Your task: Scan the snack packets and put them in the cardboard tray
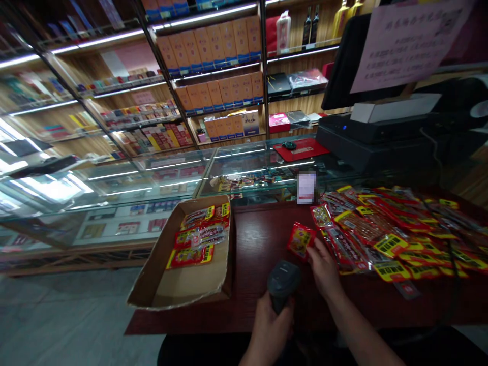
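Our left hand [270, 321] is closed around the handle of a dark scanner [284, 279] at the near side of the dark red worktop [259, 229], its head turned away from us; our right hand [323, 267] pinches a small packet [300, 240], red and yellow, between thumb and fingers by its right side; we hold that packet to the far right of the scanner's head, the two apart; we cannot tell whether its lower edge touches the worktop. Just to its right we have a wide, loose pile of packets [381, 234], red and yellow with clear parts, overlapping one another across the right of the worktop; a dark cable [452, 259] runs over its right part.

On our left stands a shallow, open cardboard box [183, 292], with several flat packets [200, 236] lying towards its far end. Beyond the worktop we see a glass case [171, 170]; on it, a red mat [316, 147] carries a mouse [288, 145]; to the far right stands a black monitor [345, 66] with a pink sheet [404, 46] across it, and below that a white box [394, 108]. Farthest off, lit shelves bear rows of orange boxes [213, 46]; to their right stand bottles [310, 28].
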